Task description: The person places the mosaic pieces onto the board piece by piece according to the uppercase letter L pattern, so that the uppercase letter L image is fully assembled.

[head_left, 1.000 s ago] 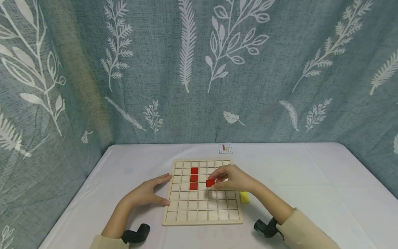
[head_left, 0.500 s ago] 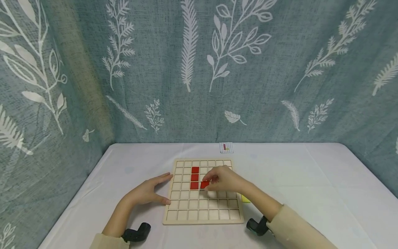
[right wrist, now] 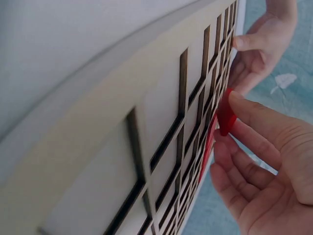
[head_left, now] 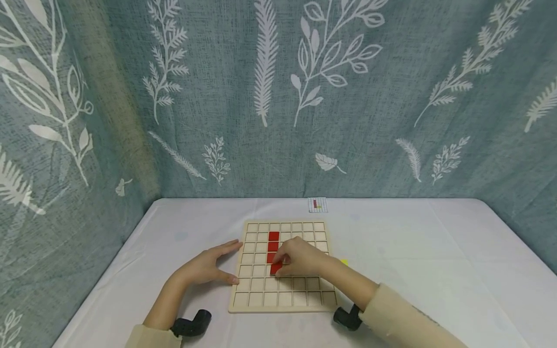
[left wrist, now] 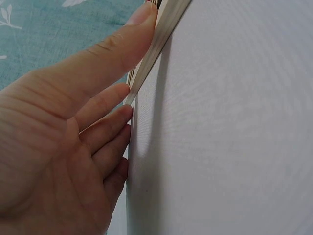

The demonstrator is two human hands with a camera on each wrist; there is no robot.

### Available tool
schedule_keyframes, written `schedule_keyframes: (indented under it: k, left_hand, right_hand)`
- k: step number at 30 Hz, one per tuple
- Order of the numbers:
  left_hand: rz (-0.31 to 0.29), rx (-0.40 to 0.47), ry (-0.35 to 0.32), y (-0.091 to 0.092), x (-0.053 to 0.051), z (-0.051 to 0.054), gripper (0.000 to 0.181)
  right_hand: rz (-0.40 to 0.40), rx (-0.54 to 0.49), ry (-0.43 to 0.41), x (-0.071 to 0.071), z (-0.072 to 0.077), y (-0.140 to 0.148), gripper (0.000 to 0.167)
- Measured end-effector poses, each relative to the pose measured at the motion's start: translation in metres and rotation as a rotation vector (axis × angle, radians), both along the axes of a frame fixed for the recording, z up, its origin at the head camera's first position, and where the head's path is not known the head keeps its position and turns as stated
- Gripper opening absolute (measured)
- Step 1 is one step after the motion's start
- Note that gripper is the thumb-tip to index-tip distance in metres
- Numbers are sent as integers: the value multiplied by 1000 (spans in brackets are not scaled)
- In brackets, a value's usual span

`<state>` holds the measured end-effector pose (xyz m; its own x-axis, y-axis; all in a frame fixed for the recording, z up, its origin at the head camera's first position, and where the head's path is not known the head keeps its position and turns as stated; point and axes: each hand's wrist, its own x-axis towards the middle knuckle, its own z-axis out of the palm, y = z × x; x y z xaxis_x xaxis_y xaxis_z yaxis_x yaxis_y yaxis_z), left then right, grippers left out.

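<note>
A wooden grid board [head_left: 256, 299] lies on the table, with a column of red square tiles [head_left: 273, 236] set in its cells. My right hand [head_left: 302, 258] pinches another red tile [right wrist: 226, 112] between thumb and fingers, just at the lower end of that column. In the right wrist view this tile is tilted against the board's surface. My left hand [head_left: 204, 268] rests at the board's left edge, fingers straight, with the thumb [left wrist: 142, 19] touching the wooden rim in the left wrist view.
A small printed card [head_left: 317, 205] with a coloured grid pattern lies behind the board. Something yellow [head_left: 344, 262] shows past my right forearm, mostly hidden. A leaf-patterned curtain [head_left: 278, 159] hangs behind the white-covered table [head_left: 413, 256].
My right hand has moved left and toward the near side with its red tile, from right of the column to its lower end. The left hand has stayed in place.
</note>
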<state>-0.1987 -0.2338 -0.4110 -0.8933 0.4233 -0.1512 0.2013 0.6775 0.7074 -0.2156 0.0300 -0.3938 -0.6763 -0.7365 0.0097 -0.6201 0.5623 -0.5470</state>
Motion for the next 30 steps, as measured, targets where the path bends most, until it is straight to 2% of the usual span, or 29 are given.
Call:
schedule_keyframes:
  k: [3,8,20,30]
  left_hand:
    - [1,4,-7,0,0,1,92]
    - [-10,13,-6,-1,0,0,92]
    - [-8,-2,6,-1,-1,0,92]
    - [10,0,-4,1,-1,0,92]
  right_hand:
    - [14,33,26,0,-1,-4,21]
    - [-12,66,49,1,-1,-11,23]
    - [-43,84,109,4,-3,-16,25]
    - [-86,84,106,7,-4,-17,26]
